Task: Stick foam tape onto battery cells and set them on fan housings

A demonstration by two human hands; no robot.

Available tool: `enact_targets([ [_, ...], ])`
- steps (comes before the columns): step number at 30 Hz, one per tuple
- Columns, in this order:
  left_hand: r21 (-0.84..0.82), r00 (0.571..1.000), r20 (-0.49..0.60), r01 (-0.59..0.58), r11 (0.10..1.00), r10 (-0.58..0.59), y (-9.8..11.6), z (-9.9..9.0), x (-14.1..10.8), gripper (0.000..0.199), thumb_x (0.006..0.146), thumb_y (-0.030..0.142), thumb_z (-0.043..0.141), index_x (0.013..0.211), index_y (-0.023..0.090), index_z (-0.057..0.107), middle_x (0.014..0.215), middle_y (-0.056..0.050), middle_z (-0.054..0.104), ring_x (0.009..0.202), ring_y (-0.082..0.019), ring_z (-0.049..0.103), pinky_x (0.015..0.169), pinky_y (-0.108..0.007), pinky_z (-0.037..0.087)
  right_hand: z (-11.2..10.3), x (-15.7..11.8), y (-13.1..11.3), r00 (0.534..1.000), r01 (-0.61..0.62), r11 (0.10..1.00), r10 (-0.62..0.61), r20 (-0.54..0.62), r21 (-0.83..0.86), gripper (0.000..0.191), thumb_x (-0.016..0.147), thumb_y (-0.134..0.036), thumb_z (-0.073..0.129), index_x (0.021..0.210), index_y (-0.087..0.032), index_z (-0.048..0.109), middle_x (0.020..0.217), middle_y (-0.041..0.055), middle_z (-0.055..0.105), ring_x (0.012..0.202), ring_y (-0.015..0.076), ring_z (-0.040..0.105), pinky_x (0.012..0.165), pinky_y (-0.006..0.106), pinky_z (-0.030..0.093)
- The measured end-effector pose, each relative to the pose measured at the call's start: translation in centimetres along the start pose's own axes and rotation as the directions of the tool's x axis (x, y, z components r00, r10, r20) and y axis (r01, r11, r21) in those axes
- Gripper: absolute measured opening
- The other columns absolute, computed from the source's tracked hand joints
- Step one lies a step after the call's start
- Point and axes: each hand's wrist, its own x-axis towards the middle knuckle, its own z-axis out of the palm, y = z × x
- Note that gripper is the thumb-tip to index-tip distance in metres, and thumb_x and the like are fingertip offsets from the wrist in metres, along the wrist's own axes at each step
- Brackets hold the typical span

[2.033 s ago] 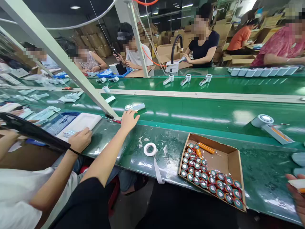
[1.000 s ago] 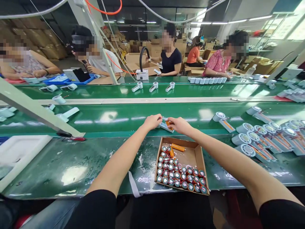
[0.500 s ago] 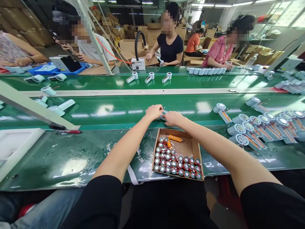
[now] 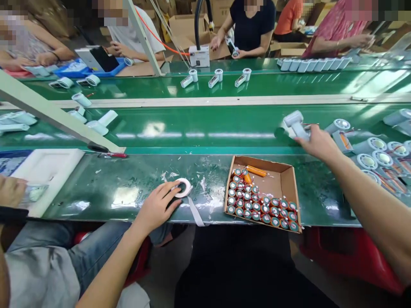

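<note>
My left hand (image 4: 162, 201) rests on a roll of white tape (image 4: 183, 188) on the near table; its fingers are spread over the left side of the roll, and a loose strip hangs toward the table edge. Out over the green belt at the right, my right hand (image 4: 313, 141) grips the handle of a pale fan-like housing (image 4: 296, 122). Between my arms lies a cardboard box (image 4: 290, 179) holding rows of wired battery cells (image 4: 257, 205) and a few orange cells lying flat.
More pale housings (image 4: 367, 160) crowd the right side. Three units stand on the far belt (image 4: 128, 87). A slanted metal post (image 4: 58, 113) crosses at left, near a white foam tray (image 4: 58, 175) and a neighbour's hand (image 4: 12, 190). Several people sit or stand opposite.
My hands have parted from the belt's centre. The left has come down to the tape roll; the right has moved right and holds a housing. The view has tilted down.
</note>
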Motion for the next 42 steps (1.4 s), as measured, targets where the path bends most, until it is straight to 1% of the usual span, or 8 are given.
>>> enact_targets([
  [5,0.043,0.972,-0.208,-0.104,0.994,0.11,6.0,-0.9,3.5,0.014,0.097,0.023,0.063,0.11,0.02,0.067,0.117,-0.011,0.074,0.126,-0.034,0.056,0.103,-0.054,0.053,-1.1,-7.4,-10.8,0.975,-0.051,0.985,0.013,0.221,0.167,0.043,0.096,-0.052,0.065,0.127,-0.022,0.065,0.108,0.0114,0.074,0.08,0.0205,0.071,0.072,0.034,0.055],
  [10,-0.143,0.881,-0.341,-0.395,0.908,0.329,11.9,-2.0,9.1,0.024,0.104,0.031,0.052,0.124,0.021,0.057,0.112,-0.011,0.072,0.127,-0.031,0.058,0.104,-0.053,0.055,-0.1,-16.3,-21.9,0.6,-0.295,0.791,-0.283,0.748,0.536,0.028,0.098,-0.046,0.068,0.093,-0.019,0.072,0.067,-0.0013,0.069,0.056,0.0118,0.061,0.053,0.021,0.045],
  [17,-0.063,0.897,-0.251,-0.391,0.918,0.365,9.0,-0.1,8.1,0.037,0.092,0.013,0.065,0.128,0.022,0.06,0.119,-0.012,0.069,0.137,-0.035,0.052,0.106,-0.054,0.055,-0.8,-19.2,-20.4,0.331,-0.136,0.674,-0.659,0.675,0.726,0.037,0.102,-0.045,0.064,0.076,-0.019,0.068,0.061,-0.0035,0.064,0.052,0.0082,0.057,0.05,0.019,0.034],
  [23,-0.114,0.941,-0.281,-0.23,0.966,0.191,9.6,0.2,6.7,0.046,0.089,0.004,0.062,0.13,0.025,0.059,0.117,-0.011,0.07,0.13,-0.033,0.058,0.105,-0.056,0.056,-0.2,-10.6,-17.0,0.729,0.32,0.946,-0.207,0.653,-0.057,0.027,0.107,-0.038,0.053,0.107,-0.019,0.072,0.095,0.0073,0.076,0.083,0.0215,0.072,0.073,0.028,0.05],
  [27,-0.137,0.896,-0.336,-0.352,0.926,0.29,12.4,-0.2,8.5,0.05,0.088,0.0,0.063,0.133,0.02,0.057,0.122,-0.013,0.069,0.131,-0.032,0.057,0.108,-0.056,0.056,3.7,-7.4,-16.4,0.73,0.431,0.797,-0.032,0.682,-0.423,0.018,0.1,-0.025,0.06,0.108,-0.012,0.07,0.099,0.0182,0.075,0.09,0.0347,0.074,0.074,0.039,0.056],
  [35,-0.21,0.91,-0.242,-0.388,0.898,0.336,14.1,0.1,8.3,0.044,0.087,-0.003,0.062,0.127,0.017,0.061,0.121,-0.012,0.072,0.134,-0.031,0.056,0.11,-0.054,0.056,2.5,-8.4,-15.1,0.795,0.367,0.854,-0.082,0.601,-0.369,0.018,0.095,-0.023,0.061,0.108,-0.015,0.07,0.095,0.0129,0.075,0.086,0.0295,0.074,0.078,0.04,0.059],
  [38,-0.225,0.917,-0.221,-0.379,0.898,0.332,14.1,0.0,7.8,0.045,0.088,-0.005,0.057,0.126,0.018,0.061,0.121,-0.01,0.072,0.136,-0.031,0.055,0.108,-0.054,0.057,-1.1,-9.7,-14.5,0.949,0.128,0.989,-0.143,0.281,0.07,0.042,0.09,-0.031,0.071,0.131,-0.021,0.064,0.102,0.0065,0.076,0.084,0.023,0.073,0.08,0.039,0.063],
  [42,-0.252,0.904,-0.191,-0.423,0.87,0.383,14.8,-0.2,8.1,0.042,0.091,-0.004,0.052,0.125,0.018,0.061,0.122,-0.009,0.072,0.138,-0.032,0.053,0.106,-0.053,0.059,-2.8,-13.4,-16.2,0.995,0.103,0.782,-0.078,-0.067,0.615,0.038,0.086,-0.024,0.078,0.122,-0.027,0.065,0.113,0.0046,0.074,0.103,0.0247,0.074,0.094,0.045,0.063],
])
